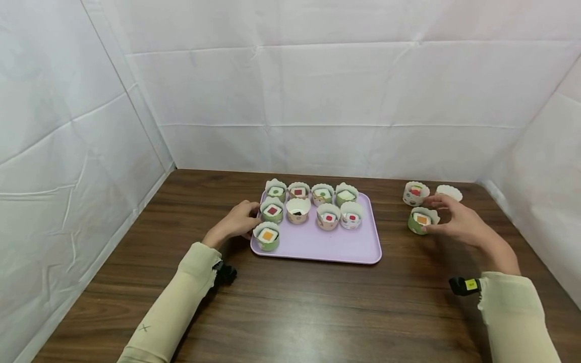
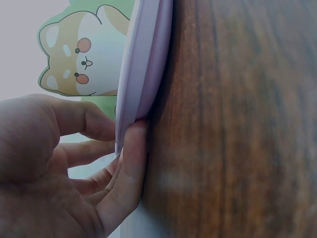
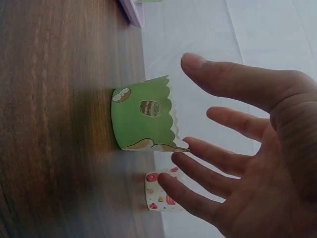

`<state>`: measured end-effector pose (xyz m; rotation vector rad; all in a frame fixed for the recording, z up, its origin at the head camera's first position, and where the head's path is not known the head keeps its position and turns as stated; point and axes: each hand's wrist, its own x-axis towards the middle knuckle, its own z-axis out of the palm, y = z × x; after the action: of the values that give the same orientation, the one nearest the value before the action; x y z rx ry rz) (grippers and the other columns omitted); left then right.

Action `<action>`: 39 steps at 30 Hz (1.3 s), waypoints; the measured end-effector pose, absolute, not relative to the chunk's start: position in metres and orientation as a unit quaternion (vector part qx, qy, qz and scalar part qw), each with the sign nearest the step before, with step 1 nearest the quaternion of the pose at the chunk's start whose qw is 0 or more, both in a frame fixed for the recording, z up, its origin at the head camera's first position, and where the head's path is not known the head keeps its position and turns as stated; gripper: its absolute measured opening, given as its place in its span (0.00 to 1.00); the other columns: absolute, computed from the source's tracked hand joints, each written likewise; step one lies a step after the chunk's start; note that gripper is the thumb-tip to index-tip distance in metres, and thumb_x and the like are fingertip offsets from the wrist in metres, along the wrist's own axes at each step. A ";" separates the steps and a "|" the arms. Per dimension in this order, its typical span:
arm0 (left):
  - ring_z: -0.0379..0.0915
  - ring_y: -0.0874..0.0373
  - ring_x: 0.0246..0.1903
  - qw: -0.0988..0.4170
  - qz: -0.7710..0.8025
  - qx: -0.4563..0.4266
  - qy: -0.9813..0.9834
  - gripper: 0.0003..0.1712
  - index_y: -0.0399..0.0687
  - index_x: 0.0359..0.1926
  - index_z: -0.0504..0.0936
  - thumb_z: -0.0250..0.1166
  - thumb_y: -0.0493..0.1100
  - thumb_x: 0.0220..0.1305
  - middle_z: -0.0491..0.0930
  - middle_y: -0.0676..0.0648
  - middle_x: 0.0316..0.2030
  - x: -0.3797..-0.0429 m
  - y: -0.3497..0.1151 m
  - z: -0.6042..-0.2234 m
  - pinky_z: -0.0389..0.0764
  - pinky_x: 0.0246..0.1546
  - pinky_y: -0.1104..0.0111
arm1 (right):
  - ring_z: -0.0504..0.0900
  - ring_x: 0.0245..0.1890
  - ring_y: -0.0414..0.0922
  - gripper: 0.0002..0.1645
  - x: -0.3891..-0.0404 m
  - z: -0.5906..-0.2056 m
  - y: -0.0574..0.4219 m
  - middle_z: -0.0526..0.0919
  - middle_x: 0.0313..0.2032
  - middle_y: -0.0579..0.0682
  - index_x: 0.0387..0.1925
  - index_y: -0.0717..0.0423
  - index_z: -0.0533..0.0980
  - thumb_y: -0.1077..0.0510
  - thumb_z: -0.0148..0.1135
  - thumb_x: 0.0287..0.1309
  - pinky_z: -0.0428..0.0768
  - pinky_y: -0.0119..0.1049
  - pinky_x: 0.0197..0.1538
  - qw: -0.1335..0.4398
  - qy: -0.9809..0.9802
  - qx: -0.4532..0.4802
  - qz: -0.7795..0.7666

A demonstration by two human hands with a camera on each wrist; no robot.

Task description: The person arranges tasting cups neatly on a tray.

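My left hand [image 1: 238,220] is at the left rim of the lilac tray [image 1: 324,247]. In the left wrist view its fingers [image 2: 132,153] pinch the tray's edge, close beside a green paper cup [image 2: 101,52] with a cartoon dog. On the right side of the table, my right hand [image 1: 460,222] is around another green paper cup [image 1: 415,224] holding a white piece with an orange square. The right wrist view shows the thumb and fingers spread, with a gap between the thumb and the upright cup [image 3: 143,114].
Several paper cups with white, coloured-topped pieces stand on the tray, mostly in rows along its back and left. A patterned cup [image 1: 414,194] and a pale cup [image 1: 449,191] stand behind my right hand. White cloth [image 1: 336,85] surrounds the brown wooden table [image 1: 290,307].
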<state>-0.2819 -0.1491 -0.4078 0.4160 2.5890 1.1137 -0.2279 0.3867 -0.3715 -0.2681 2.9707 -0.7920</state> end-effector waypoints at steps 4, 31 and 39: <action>0.76 0.43 0.46 0.142 0.390 0.146 0.898 0.23 0.33 0.64 0.75 0.57 0.38 0.71 0.69 0.32 0.55 -0.282 -0.150 -0.407 0.89 0.27 0.65 | 0.66 0.68 0.73 0.56 -0.230 -0.375 0.389 0.68 0.68 0.73 0.75 0.62 0.58 0.44 0.78 0.55 0.69 0.72 0.61 0.049 0.962 -0.080 -0.255; 0.76 0.44 0.46 0.139 0.392 0.145 0.898 0.23 0.34 0.64 0.75 0.58 0.39 0.71 0.69 0.32 0.55 -0.284 -0.149 -0.410 0.89 0.27 0.66 | 0.69 0.63 0.74 0.52 -0.238 -0.396 0.390 0.60 0.71 0.78 0.73 0.68 0.58 0.44 0.73 0.61 0.72 0.71 0.59 0.036 0.969 -0.068 -0.236; 0.76 0.44 0.46 0.137 0.391 0.143 0.899 0.23 0.34 0.64 0.75 0.58 0.38 0.71 0.69 0.32 0.55 -0.284 -0.149 -0.409 0.89 0.26 0.65 | 0.62 0.67 0.79 0.53 -0.240 -0.400 0.388 0.60 0.71 0.79 0.74 0.69 0.56 0.41 0.70 0.64 0.67 0.75 0.63 0.049 0.970 -0.057 -0.233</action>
<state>-0.2836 -0.1493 -0.4094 0.4135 2.6000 1.1328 -0.2403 0.3880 -0.3995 -0.1734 2.9549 -0.7090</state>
